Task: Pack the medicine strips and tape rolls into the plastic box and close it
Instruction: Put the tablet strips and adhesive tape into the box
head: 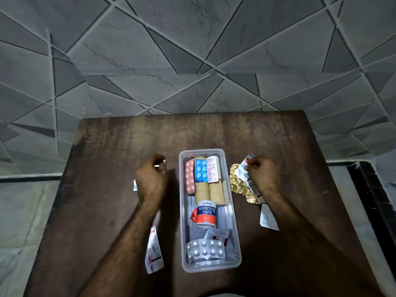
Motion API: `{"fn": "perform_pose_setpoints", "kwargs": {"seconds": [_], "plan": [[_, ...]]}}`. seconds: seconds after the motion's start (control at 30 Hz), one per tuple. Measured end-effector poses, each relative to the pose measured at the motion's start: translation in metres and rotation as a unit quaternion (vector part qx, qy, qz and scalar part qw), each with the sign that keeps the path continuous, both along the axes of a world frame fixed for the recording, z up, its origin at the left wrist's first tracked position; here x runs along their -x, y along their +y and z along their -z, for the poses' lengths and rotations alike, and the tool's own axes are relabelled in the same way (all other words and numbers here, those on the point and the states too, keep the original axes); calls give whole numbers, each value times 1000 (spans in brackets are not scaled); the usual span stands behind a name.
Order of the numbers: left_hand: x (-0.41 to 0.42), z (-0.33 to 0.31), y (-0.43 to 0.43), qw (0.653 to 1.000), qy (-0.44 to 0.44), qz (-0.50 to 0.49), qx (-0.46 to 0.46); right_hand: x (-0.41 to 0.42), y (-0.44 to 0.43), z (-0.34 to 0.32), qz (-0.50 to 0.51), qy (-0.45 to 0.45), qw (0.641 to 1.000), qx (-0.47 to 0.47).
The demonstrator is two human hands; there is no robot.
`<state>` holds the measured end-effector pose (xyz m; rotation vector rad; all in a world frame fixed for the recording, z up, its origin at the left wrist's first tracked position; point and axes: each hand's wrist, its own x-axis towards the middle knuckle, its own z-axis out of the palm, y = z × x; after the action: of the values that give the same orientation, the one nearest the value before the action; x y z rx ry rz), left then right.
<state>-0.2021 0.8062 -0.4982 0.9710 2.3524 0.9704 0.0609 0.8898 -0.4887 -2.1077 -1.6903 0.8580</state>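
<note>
Clear plastic box [234, 202] sits lidless mid-table [111, 146], w/ pink, blue & white medicine strips [201, 170] at its far end, tan tape rolls [209, 192] under them, an adhesive tape roll [206, 214] mid-box, silver blister strip [205, 249] at near end. Left hand [151, 176] just left of box, fingers curled on a small shiny item; can't tell what. Right hand [261, 173] right of box, pinching a loose strip [244, 168] over gold foil strip [239, 186]. More strips [153, 249] lie on the table either side of box.
</note>
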Motion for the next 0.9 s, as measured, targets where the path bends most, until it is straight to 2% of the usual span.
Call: {"fn": "perform_pose_setpoints", "kwargs": {"seconds": [0.17,0.3,0.4,0.5,0.77,0.9], "plan": [[53,33,-33,979,92,92,156,-36,-12,22,-60,-119,989,61],[60,40,-51,948,111,154,257,-44,-29,41,-102,-166,979,55],[56,41,-56,946,115,162,256,-39,-35,45,-103,-201,973,41],[55,43,-55,949,127,147,249,-33,-37,42,-101,-200,974,31],[63,46,-57,954,109,133,245,-36,-40,37,-74,-107,991,6],[70,49,-62,958,83,123,247,-37,-45,29,-45,-72,995,50]]}}
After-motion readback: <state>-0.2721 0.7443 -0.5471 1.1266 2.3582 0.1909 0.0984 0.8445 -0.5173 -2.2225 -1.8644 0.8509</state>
